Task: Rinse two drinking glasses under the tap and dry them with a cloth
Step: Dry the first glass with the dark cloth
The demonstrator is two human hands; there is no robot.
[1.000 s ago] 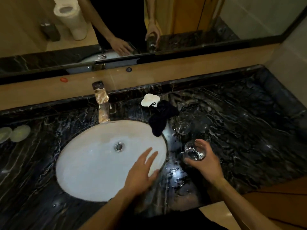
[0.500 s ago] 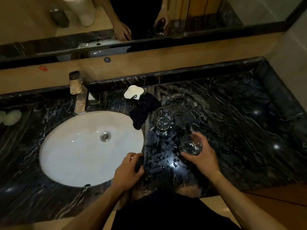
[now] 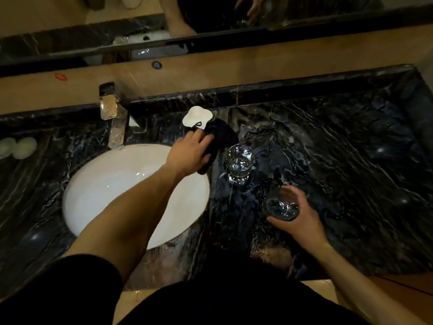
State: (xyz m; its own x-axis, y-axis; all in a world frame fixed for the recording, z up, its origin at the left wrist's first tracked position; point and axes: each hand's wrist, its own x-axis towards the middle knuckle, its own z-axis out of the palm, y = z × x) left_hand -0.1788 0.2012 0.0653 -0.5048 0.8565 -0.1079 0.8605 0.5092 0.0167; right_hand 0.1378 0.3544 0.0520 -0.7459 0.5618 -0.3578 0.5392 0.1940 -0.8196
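Note:
My left hand (image 3: pixel 189 152) reaches across the white sink (image 3: pixel 98 198) and grips the dark cloth (image 3: pixel 222 134) lying on the counter at the basin's right rim. One clear drinking glass (image 3: pixel 241 161) stands upright on the wet black marble counter (image 3: pixel 339 172), just right of the cloth. My right hand (image 3: pixel 297 215) holds the second glass (image 3: pixel 280 207) round its side, near the counter's front, lower right of the standing glass. The metal tap (image 3: pixel 112 123) stands behind the sink; no water runs from it.
A small white flower-shaped dish (image 3: pixel 196 116) sits behind the cloth by the backsplash. Two pale round objects (image 3: pixel 17 147) lie at the far left. A mirror (image 3: pixel 210 24) runs along the back wall. Water droplets cover the counter between the glasses.
My left hand left the sink's front rim and reached forward to the cloth, closing on it. My right hand kept its glass low near the front. The view shifted.

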